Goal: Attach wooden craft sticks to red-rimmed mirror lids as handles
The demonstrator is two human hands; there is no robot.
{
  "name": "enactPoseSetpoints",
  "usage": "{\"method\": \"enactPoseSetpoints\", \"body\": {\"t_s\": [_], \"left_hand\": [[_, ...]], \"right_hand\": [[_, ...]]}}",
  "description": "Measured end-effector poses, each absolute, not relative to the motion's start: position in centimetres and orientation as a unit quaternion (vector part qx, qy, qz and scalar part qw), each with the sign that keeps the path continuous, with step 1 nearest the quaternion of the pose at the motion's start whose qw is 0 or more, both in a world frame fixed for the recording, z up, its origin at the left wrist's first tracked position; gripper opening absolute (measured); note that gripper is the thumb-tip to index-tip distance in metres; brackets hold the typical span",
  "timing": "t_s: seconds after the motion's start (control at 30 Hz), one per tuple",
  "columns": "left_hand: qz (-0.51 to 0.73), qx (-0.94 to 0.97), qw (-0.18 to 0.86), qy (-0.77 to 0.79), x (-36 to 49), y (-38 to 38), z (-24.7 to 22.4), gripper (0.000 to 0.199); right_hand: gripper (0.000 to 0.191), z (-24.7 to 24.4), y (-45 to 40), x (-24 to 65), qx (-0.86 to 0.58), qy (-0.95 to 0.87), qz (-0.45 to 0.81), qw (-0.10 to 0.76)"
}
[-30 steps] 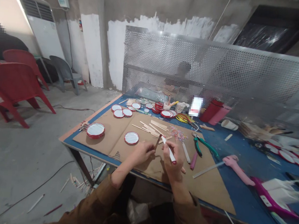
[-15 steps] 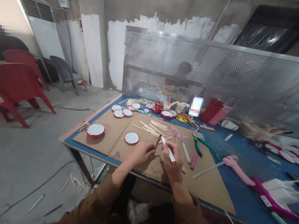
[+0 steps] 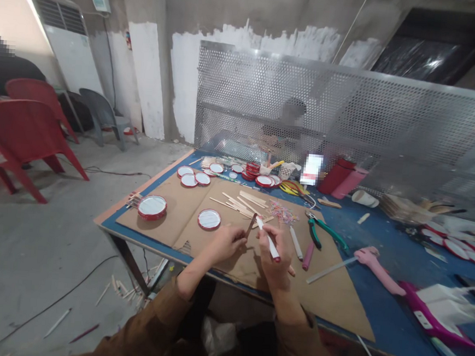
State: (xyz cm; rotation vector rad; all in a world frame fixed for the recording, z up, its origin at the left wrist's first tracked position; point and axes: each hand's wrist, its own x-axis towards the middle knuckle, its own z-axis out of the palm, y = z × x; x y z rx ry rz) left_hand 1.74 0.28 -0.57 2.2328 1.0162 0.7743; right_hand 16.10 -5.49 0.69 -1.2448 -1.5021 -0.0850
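My left hand (image 3: 229,244) is closed on a thin, dark brown wooden stick (image 3: 250,227), tilted up over the cardboard. In my right hand (image 3: 275,258) a white marker (image 3: 269,241) with a red end is held like a pen, its tip close to the upper part of the stick. Whether tip and stick touch I cannot tell. Just beyond both hands lie several pale wooden sticks (image 3: 239,203) and a heap of coloured shreds (image 3: 283,211). A round red-rimmed white disc (image 3: 209,219) lies left of my left hand. Right of my right hand are a white marker (image 3: 296,243) and a pink cap-like tube (image 3: 307,255).
Green-handled pliers (image 3: 314,231) lie on the cardboard (image 3: 335,301) at the right, near a pink glue gun (image 3: 378,270) and a purple power strip (image 3: 432,314). More red-rimmed discs (image 3: 189,180) stand at the back left. A perforated metal panel (image 3: 244,91) borders the table's far side.
My hands, the stick and the marker hold nearly the same position. At the far left, the person in dark clothing has shifted slightly.
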Motion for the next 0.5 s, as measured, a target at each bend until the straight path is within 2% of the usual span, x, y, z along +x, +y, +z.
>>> {"method": "enactPoseSetpoints", "body": {"t_s": [0.5], "left_hand": [[0.282,0.833,0.283,0.383,1.68,0.05,-0.21,0.015]], "right_hand": [[0.011,0.76,-5.66,16.13,-0.533,-0.629,-0.042,0.564]]}}
